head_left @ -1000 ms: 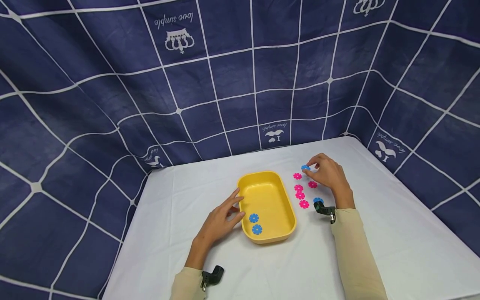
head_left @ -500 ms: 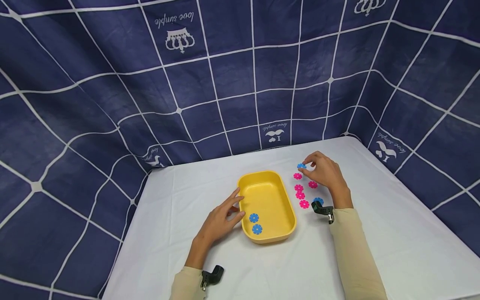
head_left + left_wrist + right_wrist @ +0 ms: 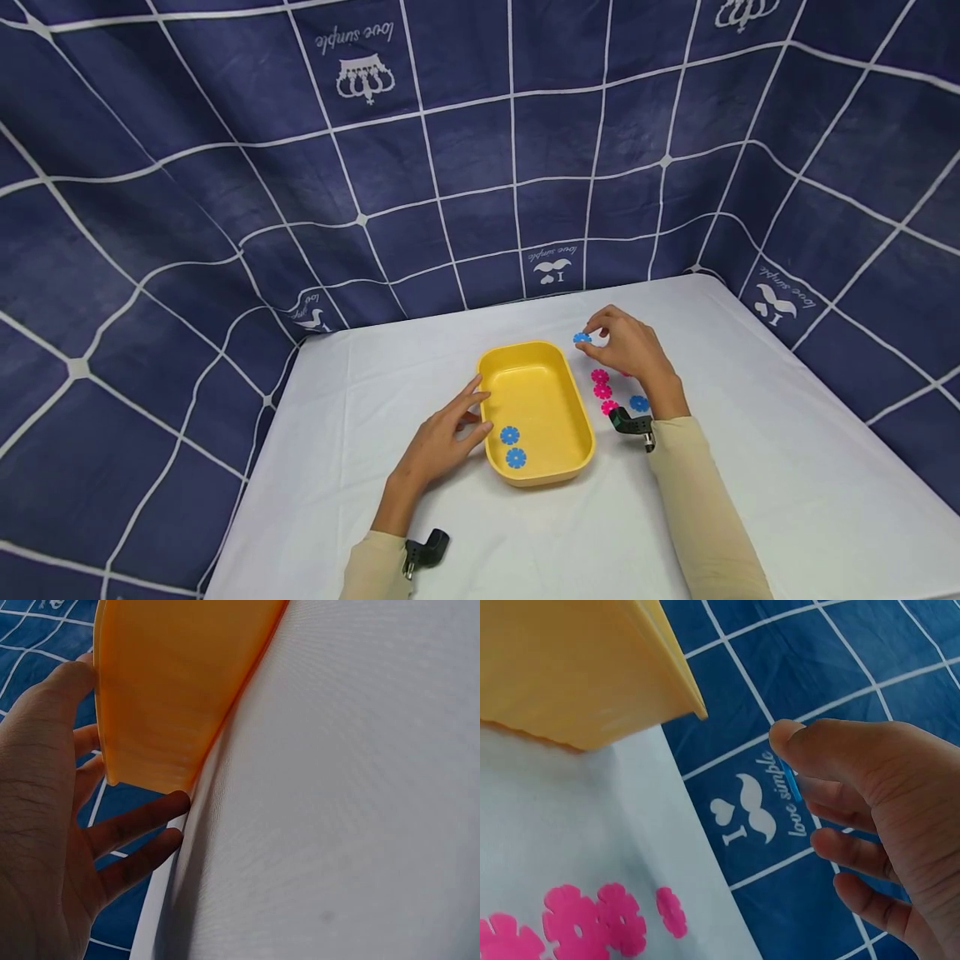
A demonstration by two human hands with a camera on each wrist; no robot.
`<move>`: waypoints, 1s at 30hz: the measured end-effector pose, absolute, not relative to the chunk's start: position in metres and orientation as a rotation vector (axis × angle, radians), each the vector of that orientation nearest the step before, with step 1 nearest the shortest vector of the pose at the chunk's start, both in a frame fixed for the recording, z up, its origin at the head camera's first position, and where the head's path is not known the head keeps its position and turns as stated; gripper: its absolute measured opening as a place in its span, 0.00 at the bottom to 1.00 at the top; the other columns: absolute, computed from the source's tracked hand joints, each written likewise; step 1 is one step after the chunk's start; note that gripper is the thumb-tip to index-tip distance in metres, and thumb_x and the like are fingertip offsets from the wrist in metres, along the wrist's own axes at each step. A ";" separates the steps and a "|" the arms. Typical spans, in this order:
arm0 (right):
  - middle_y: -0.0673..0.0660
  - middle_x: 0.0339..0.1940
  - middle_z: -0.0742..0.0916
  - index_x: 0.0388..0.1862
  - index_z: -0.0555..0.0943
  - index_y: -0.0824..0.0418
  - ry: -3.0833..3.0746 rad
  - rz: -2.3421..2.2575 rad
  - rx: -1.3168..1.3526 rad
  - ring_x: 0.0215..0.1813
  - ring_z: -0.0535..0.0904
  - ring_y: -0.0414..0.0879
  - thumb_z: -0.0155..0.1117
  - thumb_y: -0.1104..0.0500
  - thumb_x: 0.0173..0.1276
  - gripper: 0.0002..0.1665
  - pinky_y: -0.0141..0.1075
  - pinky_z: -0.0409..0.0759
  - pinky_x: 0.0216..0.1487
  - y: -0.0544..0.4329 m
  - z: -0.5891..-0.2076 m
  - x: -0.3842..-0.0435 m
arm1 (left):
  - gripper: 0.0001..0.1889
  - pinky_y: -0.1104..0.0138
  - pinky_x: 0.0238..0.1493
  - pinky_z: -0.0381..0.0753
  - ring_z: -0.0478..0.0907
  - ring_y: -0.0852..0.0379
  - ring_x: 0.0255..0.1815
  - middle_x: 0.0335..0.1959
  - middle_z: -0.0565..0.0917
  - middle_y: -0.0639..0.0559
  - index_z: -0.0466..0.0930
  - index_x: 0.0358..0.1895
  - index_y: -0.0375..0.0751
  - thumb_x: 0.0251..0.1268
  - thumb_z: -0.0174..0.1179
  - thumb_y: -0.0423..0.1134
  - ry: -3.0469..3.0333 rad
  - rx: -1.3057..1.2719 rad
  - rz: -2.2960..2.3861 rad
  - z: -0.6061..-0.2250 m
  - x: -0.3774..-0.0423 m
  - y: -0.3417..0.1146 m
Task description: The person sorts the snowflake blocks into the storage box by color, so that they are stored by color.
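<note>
My right hand (image 3: 628,345) pinches a blue flower-shaped disc (image 3: 582,338) between thumb and fingers, raised past the tray's far right corner. In the right wrist view only the disc's thin edge (image 3: 790,780) shows. Fingers relaxed and fairly straight, my left hand (image 3: 438,442) touches the left rim of a yellow tray (image 3: 536,400). The left wrist view has that hand's thumb at the tray's wall (image 3: 172,690), with two fingertips low near its base. Two blue discs (image 3: 510,435) lie inside the tray, toward its near left corner.
Right of the tray, several pink flower-shaped discs (image 3: 602,390) lie on the white tablecloth (image 3: 360,367); my right hand hides some. Another blue disc (image 3: 639,403) lies by the right wrist's camera (image 3: 630,422). A blue checked curtain (image 3: 465,167) stands behind the table.
My right hand has carried the pinched blue disc leftward, past the pink discs toward the tray. The left hand and the tray have stayed in place.
</note>
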State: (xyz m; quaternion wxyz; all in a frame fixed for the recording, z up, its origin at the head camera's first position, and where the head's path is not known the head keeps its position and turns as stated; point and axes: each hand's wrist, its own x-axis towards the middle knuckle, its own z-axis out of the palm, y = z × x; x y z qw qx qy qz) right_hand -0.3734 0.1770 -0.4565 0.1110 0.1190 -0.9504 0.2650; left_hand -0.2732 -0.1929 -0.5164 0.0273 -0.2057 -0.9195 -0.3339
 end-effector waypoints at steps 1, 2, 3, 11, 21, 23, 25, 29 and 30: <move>0.56 0.58 0.86 0.49 0.93 0.58 -2.787 0.778 0.358 0.52 0.82 0.54 0.82 0.45 0.65 0.22 0.53 0.87 0.50 0.176 -0.457 -0.373 | 0.30 0.54 0.61 0.86 0.85 0.64 0.58 0.86 0.56 0.77 0.73 0.79 0.62 0.78 0.62 0.62 -2.837 -0.643 -1.034 -0.516 -0.273 -0.193; 0.56 0.57 0.86 0.48 0.93 0.59 -2.781 0.778 0.366 0.52 0.83 0.54 0.83 0.45 0.65 0.21 0.53 0.88 0.50 0.175 -0.457 -0.373 | 0.31 0.53 0.61 0.86 0.85 0.64 0.58 0.86 0.57 0.75 0.73 0.79 0.61 0.78 0.62 0.63 -2.835 -0.652 -1.036 -0.516 -0.274 -0.193; 0.56 0.57 0.86 0.48 0.93 0.59 -2.775 0.780 0.374 0.51 0.83 0.54 0.83 0.46 0.65 0.21 0.53 0.88 0.49 0.174 -0.458 -0.372 | 0.31 0.53 0.61 0.86 0.85 0.64 0.58 0.86 0.57 0.74 0.73 0.79 0.61 0.78 0.61 0.64 -2.834 -0.659 -1.040 -0.516 -0.274 -0.194; 0.55 0.57 0.87 0.46 0.93 0.58 -2.749 0.758 0.440 0.53 0.85 0.56 0.84 0.47 0.63 0.20 0.49 0.89 0.47 0.161 -0.456 -0.371 | 0.31 0.53 0.62 0.85 0.85 0.65 0.58 0.87 0.59 0.71 0.74 0.79 0.59 0.78 0.63 0.61 -2.815 -0.678 -1.061 -0.518 -0.275 -0.194; 0.54 0.57 0.87 0.48 0.93 0.57 -2.754 0.729 0.494 0.52 0.85 0.54 0.84 0.48 0.64 0.19 0.49 0.89 0.48 0.148 -0.450 -0.368 | 0.30 0.52 0.63 0.85 0.85 0.63 0.58 0.86 0.57 0.75 0.74 0.78 0.58 0.77 0.66 0.56 -2.825 -0.659 -1.058 -0.517 -0.274 -0.193; 0.54 0.57 0.87 0.48 0.93 0.57 -2.751 0.722 0.505 0.52 0.84 0.52 0.83 0.47 0.64 0.19 0.48 0.89 0.48 0.146 -0.450 -0.368 | 0.30 0.52 0.63 0.85 0.85 0.63 0.58 0.86 0.57 0.75 0.74 0.79 0.59 0.78 0.65 0.56 -2.829 -0.655 -1.060 -0.517 -0.274 -0.193; 0.54 0.57 0.87 0.48 0.93 0.57 -2.744 0.722 0.518 0.51 0.84 0.51 0.83 0.47 0.64 0.19 0.48 0.89 0.47 0.144 -0.449 -0.367 | 0.31 0.53 0.63 0.85 0.85 0.64 0.58 0.86 0.56 0.76 0.74 0.79 0.61 0.78 0.63 0.61 -2.833 -0.656 -1.053 -0.517 -0.275 -0.193; 0.53 0.56 0.87 0.47 0.93 0.57 -2.728 0.724 0.540 0.51 0.84 0.50 0.84 0.47 0.64 0.18 0.47 0.89 0.47 0.140 -0.446 -0.367 | 0.33 0.54 0.62 0.85 0.84 0.66 0.58 0.86 0.55 0.77 0.73 0.79 0.64 0.77 0.58 0.69 -2.838 -0.661 -1.044 -0.517 -0.276 -0.195; 0.53 0.56 0.87 0.47 0.93 0.57 -2.724 0.724 0.547 0.51 0.84 0.50 0.84 0.48 0.64 0.18 0.47 0.89 0.47 0.139 -0.445 -0.367 | 0.34 0.55 0.62 0.85 0.84 0.66 0.58 0.86 0.55 0.77 0.73 0.79 0.64 0.77 0.57 0.70 -2.836 -0.665 -1.044 -0.517 -0.276 -0.195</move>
